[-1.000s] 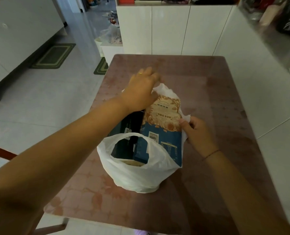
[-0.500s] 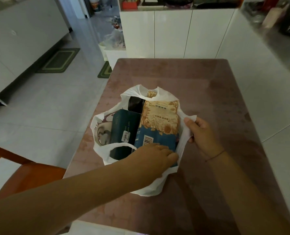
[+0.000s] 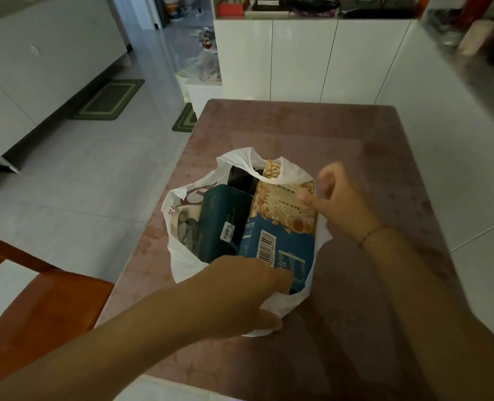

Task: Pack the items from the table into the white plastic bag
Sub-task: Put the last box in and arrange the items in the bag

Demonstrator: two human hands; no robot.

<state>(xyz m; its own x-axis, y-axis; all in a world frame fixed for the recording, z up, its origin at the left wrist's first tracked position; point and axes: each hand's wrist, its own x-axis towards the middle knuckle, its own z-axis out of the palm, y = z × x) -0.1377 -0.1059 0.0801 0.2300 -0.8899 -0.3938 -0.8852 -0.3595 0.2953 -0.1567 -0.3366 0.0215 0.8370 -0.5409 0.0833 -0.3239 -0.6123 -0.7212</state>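
Note:
The white plastic bag point(image 3: 182, 261) stands open on the reddish table point(image 3: 355, 146). Inside it lie a blue and beige sunflower packet point(image 3: 280, 227), a dark green box point(image 3: 219, 224) with a price sticker, and a black item point(image 3: 240, 178) behind them. My left hand point(image 3: 240, 290) grips the bag's near rim, its fingers against the packet's lower end. Blurred with its fingers apart, my right hand point(image 3: 338, 204) hovers over the packet's right edge and holds nothing.
An orange wooden chair point(image 3: 37, 311) stands left of the table. White cabinets point(image 3: 312, 59) rise behind the far edge, and a white counter point(image 3: 457, 146) runs along the right. Green mats point(image 3: 110, 99) lie on the tiled floor.
My right hand let go of the bag's right rim and lifted up over the packet. My left hand stays at the near rim. The camera tilted slightly.

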